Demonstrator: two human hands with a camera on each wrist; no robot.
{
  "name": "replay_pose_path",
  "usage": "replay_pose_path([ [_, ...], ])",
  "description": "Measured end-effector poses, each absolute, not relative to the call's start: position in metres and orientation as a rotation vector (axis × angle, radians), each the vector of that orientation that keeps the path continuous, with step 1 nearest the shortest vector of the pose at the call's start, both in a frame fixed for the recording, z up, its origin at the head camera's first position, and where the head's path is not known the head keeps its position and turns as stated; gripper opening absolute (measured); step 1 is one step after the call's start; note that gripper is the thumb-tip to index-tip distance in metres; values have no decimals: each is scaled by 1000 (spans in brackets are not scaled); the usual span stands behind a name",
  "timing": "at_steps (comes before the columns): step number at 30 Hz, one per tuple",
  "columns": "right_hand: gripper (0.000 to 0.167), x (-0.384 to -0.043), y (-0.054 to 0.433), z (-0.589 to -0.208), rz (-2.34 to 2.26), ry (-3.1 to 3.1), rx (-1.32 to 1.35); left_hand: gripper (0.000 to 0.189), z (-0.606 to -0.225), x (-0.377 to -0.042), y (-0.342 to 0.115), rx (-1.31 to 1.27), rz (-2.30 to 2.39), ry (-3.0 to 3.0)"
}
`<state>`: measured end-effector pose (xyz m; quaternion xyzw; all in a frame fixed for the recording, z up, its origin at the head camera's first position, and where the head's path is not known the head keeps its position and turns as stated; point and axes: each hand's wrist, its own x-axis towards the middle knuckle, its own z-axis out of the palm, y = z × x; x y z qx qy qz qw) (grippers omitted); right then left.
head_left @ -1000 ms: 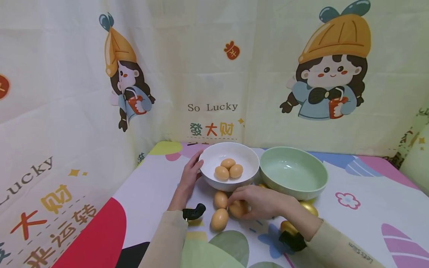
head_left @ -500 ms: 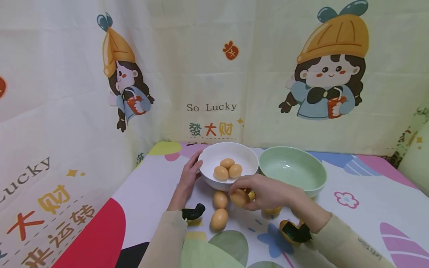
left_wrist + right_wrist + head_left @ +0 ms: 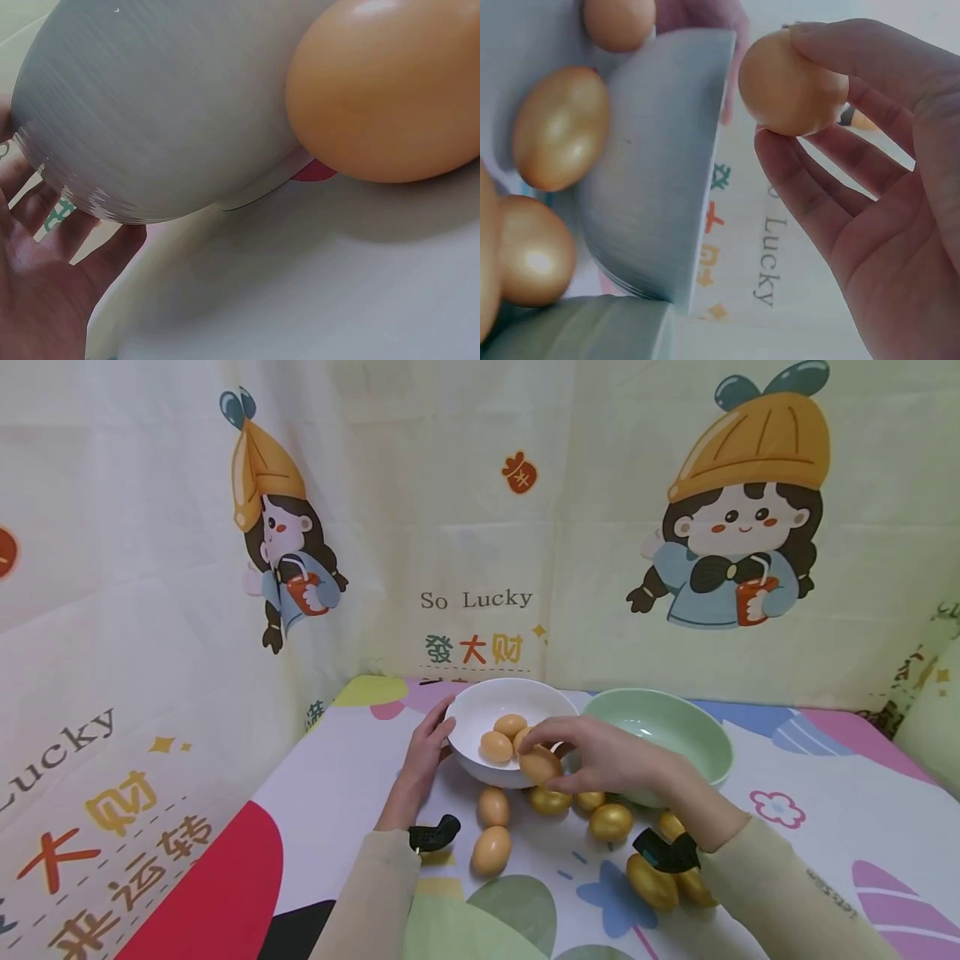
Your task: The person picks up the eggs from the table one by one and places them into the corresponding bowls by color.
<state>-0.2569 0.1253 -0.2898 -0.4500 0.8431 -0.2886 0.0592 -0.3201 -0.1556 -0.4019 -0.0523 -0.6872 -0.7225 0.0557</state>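
The brown eggs (image 3: 496, 746) look about half placed, as I judge it.
At the left, your left hand (image 3: 423, 760) holds the white bowl (image 3: 487, 772), its fingers curved along the outer wall. Inside this bowl lie three brown eggs, one partly hidden; this portion seems done. In front of the bowl, two more brown eggs (image 3: 491, 852) lie on the tabletop (image 3: 341, 768), not yet placed. A little to the right, your right hand (image 3: 611, 758) pinches another brown egg (image 3: 540, 767) between thumb and fingers, near the bowl's rim and not yet among the three. Farther right, at least six golden eggs (image 3: 611, 822) lie on the tabletop around the near side of the green bowl (image 3: 697, 750). I see no egg in that bowl, but your right hand hides part of it; if the golden eggs belong to the work, their share seems not begun.
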Motion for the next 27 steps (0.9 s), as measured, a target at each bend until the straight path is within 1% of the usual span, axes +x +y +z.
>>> replay_pose_path([
  [7, 42, -282, 119, -290, -1006, 2537, -1483, 51, -402, -320, -156, -173, -2216, -2064],
  [9, 41, -289, 116, -291, -1017, 2553, -1475, 51, -402, -320, -156, -174, -2221, -2057],
  [16, 40, -309, 105, -296, -1013, 2558, -1377, 51, -402, -319, -158, -155, -2200, -2080],
  [27, 41, -335, 89, -313, -895, 2593, -1261, 51, -401, -322, -156, -157, -2208, -2069],
])
